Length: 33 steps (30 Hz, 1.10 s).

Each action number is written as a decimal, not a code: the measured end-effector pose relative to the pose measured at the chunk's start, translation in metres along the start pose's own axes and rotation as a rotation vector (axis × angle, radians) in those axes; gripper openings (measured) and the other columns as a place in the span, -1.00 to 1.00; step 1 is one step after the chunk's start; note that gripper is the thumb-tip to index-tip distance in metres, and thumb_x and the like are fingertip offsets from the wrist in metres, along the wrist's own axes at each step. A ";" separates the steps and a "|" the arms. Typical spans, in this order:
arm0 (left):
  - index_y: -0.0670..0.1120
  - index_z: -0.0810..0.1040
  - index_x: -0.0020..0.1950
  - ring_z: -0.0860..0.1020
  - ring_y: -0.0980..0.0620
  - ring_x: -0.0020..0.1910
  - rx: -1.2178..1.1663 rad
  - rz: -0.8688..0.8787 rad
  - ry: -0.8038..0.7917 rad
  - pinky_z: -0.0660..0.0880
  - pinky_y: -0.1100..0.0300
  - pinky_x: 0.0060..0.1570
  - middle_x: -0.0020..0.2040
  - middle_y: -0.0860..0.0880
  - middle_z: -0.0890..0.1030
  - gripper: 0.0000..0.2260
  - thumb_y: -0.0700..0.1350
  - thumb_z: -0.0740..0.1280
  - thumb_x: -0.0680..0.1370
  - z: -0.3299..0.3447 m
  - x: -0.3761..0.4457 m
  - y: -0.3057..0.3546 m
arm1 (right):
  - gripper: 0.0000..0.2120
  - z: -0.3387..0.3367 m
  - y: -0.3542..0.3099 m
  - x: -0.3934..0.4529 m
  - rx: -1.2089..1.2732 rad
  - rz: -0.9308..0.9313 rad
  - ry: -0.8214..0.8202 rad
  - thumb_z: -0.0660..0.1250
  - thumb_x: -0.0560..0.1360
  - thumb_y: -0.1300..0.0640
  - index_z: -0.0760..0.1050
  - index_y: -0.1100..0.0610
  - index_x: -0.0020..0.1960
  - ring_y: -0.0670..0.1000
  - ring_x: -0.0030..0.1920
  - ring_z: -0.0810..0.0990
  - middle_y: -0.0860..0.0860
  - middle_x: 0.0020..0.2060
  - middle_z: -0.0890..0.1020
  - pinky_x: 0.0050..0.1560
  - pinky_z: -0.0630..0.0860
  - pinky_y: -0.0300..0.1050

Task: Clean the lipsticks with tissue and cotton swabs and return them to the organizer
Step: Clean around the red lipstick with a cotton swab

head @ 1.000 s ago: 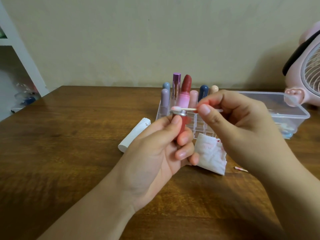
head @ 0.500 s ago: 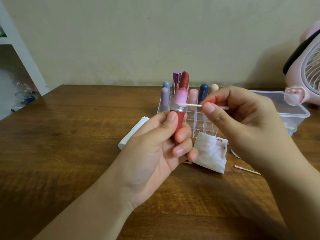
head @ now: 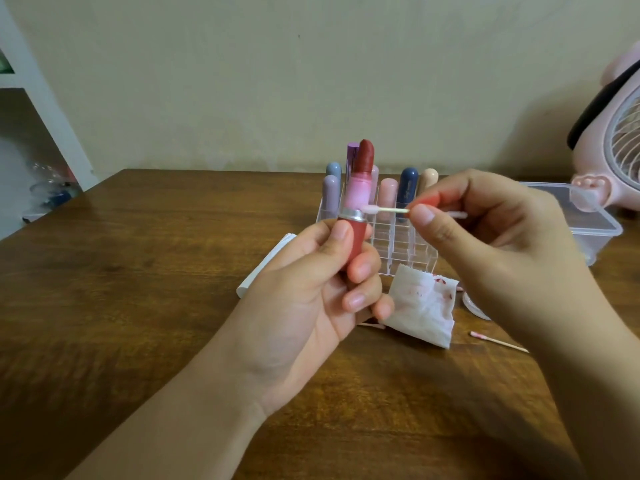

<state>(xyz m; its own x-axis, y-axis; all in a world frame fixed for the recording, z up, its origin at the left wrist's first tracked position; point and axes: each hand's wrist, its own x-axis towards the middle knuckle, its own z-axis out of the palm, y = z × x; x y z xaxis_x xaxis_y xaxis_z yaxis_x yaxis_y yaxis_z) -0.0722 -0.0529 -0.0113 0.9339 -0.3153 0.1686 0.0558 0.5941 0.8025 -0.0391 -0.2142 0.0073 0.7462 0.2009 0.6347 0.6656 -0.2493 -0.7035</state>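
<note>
My left hand [head: 322, 292] grips an uncapped lipstick [head: 358, 188] upright by its red base; it has a pink inner sleeve, a silver ring and a dark red bullet. My right hand [head: 485, 244] pinches a cotton swab [head: 388, 210] whose pink-stained tip touches the sleeve just above the silver ring. Behind stands a clear acrylic organizer [head: 398, 244] with several capped lipsticks in its back rows. A folded tissue [head: 420, 306] with red smears lies on the wooden table in front of the organizer.
A white cap or tube [head: 263, 271] lies left of the organizer, partly behind my left hand. A used swab [head: 498, 341] lies right of the tissue. A clear plastic box [head: 588, 223] and a pink fan [head: 616, 133] stand at the right. White shelving stands far left.
My left hand has raised the lipstick, so the bullet now stands higher in front of the organizer. The swab tip has stayed by the silver ring, now on the right side of the sleeve.
</note>
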 end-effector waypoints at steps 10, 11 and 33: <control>-0.19 0.54 0.00 0.36 0.09 -0.43 0.067 0.015 0.050 0.48 0.19 -0.36 -0.29 -0.06 0.46 -0.79 -0.08 0.20 0.58 -0.001 0.001 -0.001 | -0.94 0.002 0.001 0.000 0.003 -0.008 0.009 0.35 0.43 0.10 0.54 0.05 -0.22 0.12 -0.31 0.50 0.07 -0.28 0.59 -0.29 0.45 -0.09; -0.18 0.55 0.00 0.36 0.09 -0.43 0.061 0.015 0.045 0.48 0.19 -0.36 -0.30 -0.05 0.45 -0.79 -0.07 0.21 0.57 -0.001 0.002 -0.002 | -0.94 0.003 0.000 -0.001 0.005 -0.016 0.005 0.35 0.43 0.11 0.54 0.05 -0.22 0.12 -0.33 0.49 0.07 -0.29 0.58 -0.31 0.44 -0.11; -0.18 0.52 0.00 0.36 0.09 -0.44 -0.045 -0.022 -0.073 0.49 0.19 -0.36 -0.31 -0.06 0.43 -0.83 -0.11 0.24 0.52 0.001 -0.002 0.002 | -0.92 -0.005 0.006 0.003 0.099 0.069 -0.045 0.35 0.42 0.09 0.56 0.09 -0.19 0.04 -0.33 0.45 0.07 -0.34 0.55 -0.28 0.41 -0.22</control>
<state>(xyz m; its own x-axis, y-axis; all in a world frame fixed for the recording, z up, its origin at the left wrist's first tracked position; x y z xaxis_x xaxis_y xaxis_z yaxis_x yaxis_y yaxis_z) -0.0741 -0.0519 -0.0094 0.9043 -0.3805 0.1936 0.0933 0.6187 0.7801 -0.0331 -0.2195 0.0061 0.7885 0.2295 0.5706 0.6097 -0.1693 -0.7744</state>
